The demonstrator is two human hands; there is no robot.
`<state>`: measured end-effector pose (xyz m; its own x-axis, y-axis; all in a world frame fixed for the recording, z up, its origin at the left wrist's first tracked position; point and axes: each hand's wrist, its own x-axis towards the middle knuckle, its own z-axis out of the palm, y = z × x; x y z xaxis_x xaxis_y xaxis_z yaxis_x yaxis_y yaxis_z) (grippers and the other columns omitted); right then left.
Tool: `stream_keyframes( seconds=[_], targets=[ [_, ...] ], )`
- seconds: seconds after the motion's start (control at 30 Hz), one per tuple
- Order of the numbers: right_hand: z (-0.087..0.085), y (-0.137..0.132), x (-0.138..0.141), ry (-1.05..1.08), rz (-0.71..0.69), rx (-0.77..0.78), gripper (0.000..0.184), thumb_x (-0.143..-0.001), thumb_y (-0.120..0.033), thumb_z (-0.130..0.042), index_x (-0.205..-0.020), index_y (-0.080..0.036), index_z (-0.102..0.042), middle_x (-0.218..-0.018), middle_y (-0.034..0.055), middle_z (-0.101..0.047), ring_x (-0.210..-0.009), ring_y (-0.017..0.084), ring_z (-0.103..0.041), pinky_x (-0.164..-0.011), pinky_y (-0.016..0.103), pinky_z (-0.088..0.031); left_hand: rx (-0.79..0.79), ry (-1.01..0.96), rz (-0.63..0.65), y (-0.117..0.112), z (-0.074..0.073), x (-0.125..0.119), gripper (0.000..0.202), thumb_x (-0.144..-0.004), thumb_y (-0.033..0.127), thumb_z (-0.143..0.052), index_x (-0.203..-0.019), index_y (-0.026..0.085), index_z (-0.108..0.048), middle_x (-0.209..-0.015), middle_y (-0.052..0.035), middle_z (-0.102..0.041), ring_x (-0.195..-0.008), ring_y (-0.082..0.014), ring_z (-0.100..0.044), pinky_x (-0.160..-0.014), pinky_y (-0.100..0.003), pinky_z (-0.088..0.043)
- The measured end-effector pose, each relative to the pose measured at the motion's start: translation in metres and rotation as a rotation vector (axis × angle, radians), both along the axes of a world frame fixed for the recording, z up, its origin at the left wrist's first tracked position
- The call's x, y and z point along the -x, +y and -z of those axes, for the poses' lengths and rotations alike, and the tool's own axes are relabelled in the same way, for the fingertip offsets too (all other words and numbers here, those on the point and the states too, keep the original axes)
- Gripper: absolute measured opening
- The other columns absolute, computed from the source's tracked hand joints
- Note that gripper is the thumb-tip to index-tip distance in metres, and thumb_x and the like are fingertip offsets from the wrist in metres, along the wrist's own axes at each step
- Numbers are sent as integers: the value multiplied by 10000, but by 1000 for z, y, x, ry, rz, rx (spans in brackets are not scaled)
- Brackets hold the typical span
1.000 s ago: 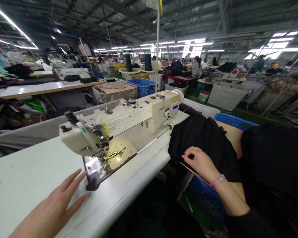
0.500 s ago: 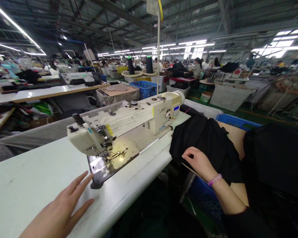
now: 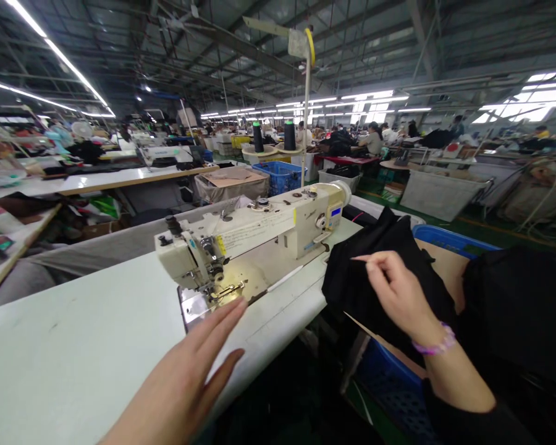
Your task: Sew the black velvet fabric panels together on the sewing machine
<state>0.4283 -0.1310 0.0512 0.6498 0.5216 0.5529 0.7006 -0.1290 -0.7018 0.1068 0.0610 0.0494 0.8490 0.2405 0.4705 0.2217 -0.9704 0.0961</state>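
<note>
A white sewing machine (image 3: 259,228) stands on a pale table (image 3: 97,334), its needle end toward the left. My left hand (image 3: 180,364) is in front of the needle area, open, fingers stretched out and thumb apart, with nothing in it. Black cloth (image 3: 352,284) lies heaped beside the table's right end. On top of it, my right hand (image 3: 398,296), with a pink and purple bracelet (image 3: 435,341) at the wrist, pinches the cloth between thumb and fingers. Part of the pinch is hidden by the hand.
Under the cloth are brown board (image 3: 442,262) and a blue basket (image 3: 393,377). More black cloth (image 3: 519,303) is piled at the far right. Behind the machine stand two dark thread cones (image 3: 290,136) and another blue basket (image 3: 282,176). A thread stand pole (image 3: 306,123) rises nearby.
My left hand has moved right, across the front of the needle plate. My right hand has shifted slightly up and right over the cloth, whose top is now peaked. The view has turned slightly left.
</note>
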Motion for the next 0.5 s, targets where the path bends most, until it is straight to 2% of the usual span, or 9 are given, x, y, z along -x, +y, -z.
stream_keyframes(
  seconds=[0.1,0.17,0.23,0.27,0.33,0.37,0.4,0.43,0.5],
  targets=[
    [-13,13,47,-51,-470,224,129,-1002,-267,-446,-1021,-232,-568,-982,37,-700,-863,176,-670,-783,294,-489,171,-63,227,-32,-16,-52,699,-952,158,-501,-1584,271,-224,-1580,-86,-430,-1402,-222,-477,-1132,-379,-443],
    [-16,18,71,-49,-593,220,128,-1008,-225,-428,-982,-237,-553,-895,10,-690,-806,158,-668,-752,277,-498,351,-85,353,-41,-18,-85,707,-909,95,-533,-1558,242,-297,-1535,-105,-491,-1349,-218,-531,-1095,-361,-478],
    [-15,19,86,-61,-549,108,95,-1000,-241,-471,-961,-245,-557,-882,2,-686,-814,158,-670,-756,271,-514,529,-122,357,-41,-19,-110,538,-875,97,-583,-1399,209,-537,-1305,-97,-685,-1112,-209,-680,-938,-318,-563],
    [-14,17,90,-70,-487,41,62,-976,-281,-539,-1018,-247,-570,-960,17,-695,-889,173,-676,-796,282,-527,579,-156,310,-40,-20,-118,380,-870,116,-600,-1238,194,-655,-1120,-76,-756,-951,-195,-716,-831,-294,-579],
    [-9,12,96,-70,-346,-40,448,-861,-379,-717,-1251,-251,-536,-1230,68,-653,-1094,230,-644,-915,337,-535,561,-237,166,-38,-27,-121,110,-879,167,-616,-884,177,-725,-793,-31,-747,-719,-171,-684,-670,-263,-541],
    [-6,8,97,-55,-287,-48,644,-800,-403,-776,-1353,-252,-483,-1327,86,-609,-1156,255,-620,-957,368,-532,505,-283,104,-38,-32,-116,142,-885,194,-619,-772,174,-701,-695,-18,-707,-657,-162,-653,-621,-253,-507],
    [-3,4,98,-31,-252,-25,731,-768,-407,-798,-1397,-253,-460,-1353,89,-599,-1163,267,-620,-965,385,-538,440,-324,57,-39,-40,-108,190,-891,216,-620,-715,174,-679,-642,-10,-675,-622,-153,-627,-589,-244,-476],
    [-1,1,98,-1,-239,13,679,-774,-396,-785,-1374,-255,-500,-1300,78,-637,-1110,265,-649,-936,384,-556,386,-357,26,-41,-48,-97,208,-892,230,-623,-698,175,-672,-624,-5,-660,-603,-145,-609,-569,-236,-451],
    [-1,-5,94,87,-291,100,370,-831,-366,-714,-1178,-252,-654,-1081,42,-729,-949,246,-704,-844,357,-589,361,-386,-11,-44,-69,-69,185,-889,249,-631,-726,182,-690,-624,6,-657,-579,-130,-592,-540,-219,-427]
  ],
)
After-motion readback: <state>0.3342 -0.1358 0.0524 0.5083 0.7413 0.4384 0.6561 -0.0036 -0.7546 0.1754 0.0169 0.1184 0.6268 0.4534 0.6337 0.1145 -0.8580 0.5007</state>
